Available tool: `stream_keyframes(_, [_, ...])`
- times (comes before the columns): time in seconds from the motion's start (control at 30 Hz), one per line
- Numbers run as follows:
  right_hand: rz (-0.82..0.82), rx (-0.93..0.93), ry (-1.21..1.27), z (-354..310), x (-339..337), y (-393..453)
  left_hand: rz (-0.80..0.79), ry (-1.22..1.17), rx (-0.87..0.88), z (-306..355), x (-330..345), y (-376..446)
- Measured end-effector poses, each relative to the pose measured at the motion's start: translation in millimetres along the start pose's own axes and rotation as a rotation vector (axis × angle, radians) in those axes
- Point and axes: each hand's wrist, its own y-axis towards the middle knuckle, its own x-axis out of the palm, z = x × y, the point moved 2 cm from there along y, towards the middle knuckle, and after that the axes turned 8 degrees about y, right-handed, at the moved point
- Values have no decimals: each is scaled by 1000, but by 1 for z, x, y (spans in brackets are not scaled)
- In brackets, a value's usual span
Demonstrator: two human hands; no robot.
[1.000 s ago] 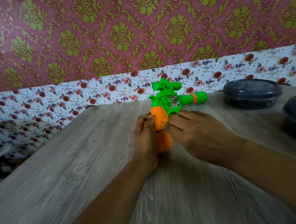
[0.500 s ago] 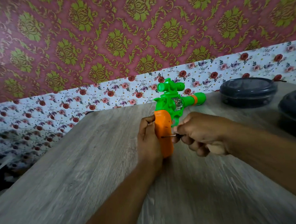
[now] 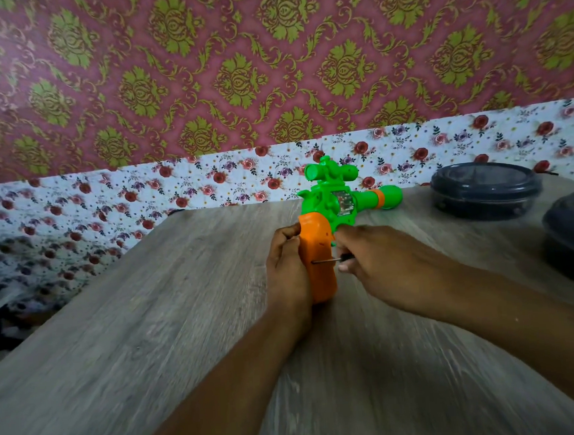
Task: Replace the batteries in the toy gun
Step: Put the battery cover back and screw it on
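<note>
At table centre, our left hand (image 3: 286, 267) grips the gun (image 3: 318, 262) while our right hand (image 3: 377, 262), at 3 o'clock, pinches the screwdriver (image 3: 326, 260) on the grip's screw; next, we judge, comes steady turning.

Left hand (image 3: 286, 267) steadies toy gun (image 3: 318, 262); right hand (image 3: 374, 262) holds screwdriver (image 3: 326, 260) against it.

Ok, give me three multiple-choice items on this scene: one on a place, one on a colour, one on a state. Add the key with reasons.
1. Where does the screwdriver tip meet the toy gun?
A. the barrel
B. the orange grip
C. the scope

2. What colour is the gun's barrel ring?
A. orange
B. blue
C. white

3. What is the left hand doing?
A. resting flat on the table
B. lifting a container
C. holding the grip

Key: B, the shaft ends on the orange grip; A, an orange band circles the green barrel; C, its fingers curl round the grip while the right hand holds the tool.
</note>
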Motion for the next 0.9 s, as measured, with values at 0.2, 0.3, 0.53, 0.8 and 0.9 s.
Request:
stream_keyframes(0.2, [399, -313, -375, -5, 2, -7, 15, -52, -37, -1, -1, 0])
stream_keyframes(0.3, [433, -337, -353, -10, 7, -9, 15, -73, -47, -1, -1, 3])
stream_keyframes(0.53, [467, -391, -426, -8, 5, -12, 37, -43, -39, 2, 0, -1])
stream_keyframes(0.8, [441, -191, -489, -11, 13, -16, 62, 78, 82, 7, 0, -7])
stream_keyframes(0.9, [336, -59, -375, -13, 9, -18, 61, 161, 164, 10, 1, -11])
